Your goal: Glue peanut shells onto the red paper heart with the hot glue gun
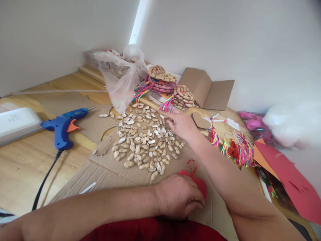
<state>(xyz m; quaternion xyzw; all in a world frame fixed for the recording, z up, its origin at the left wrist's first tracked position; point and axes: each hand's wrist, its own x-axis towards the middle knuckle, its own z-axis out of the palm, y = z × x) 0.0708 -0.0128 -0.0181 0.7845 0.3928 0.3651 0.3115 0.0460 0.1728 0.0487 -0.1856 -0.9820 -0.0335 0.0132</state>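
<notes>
My left hand (179,197) lies low in front of me, its fingers curled over a red heart-shaped piece (200,185) with a red cord loop (192,168) at its top. Part of the piece is hidden under the hand. My right hand (182,124) reaches to the far right edge of a spread of peanut shells (144,140). Its fingers are bent and close together at the shells. Whatever is between the fingertips cannot be made out. The shells lie on a corrugated cardboard sheet (105,174).
A blue glue gun (62,125) lies left, its cord running forward. Behind the shells are a plastic bag (122,87), peanut-covered pieces (184,97) with tassels, and folded cardboard (200,87). Coloured tassels (240,149) and red sheets (288,177) lie right.
</notes>
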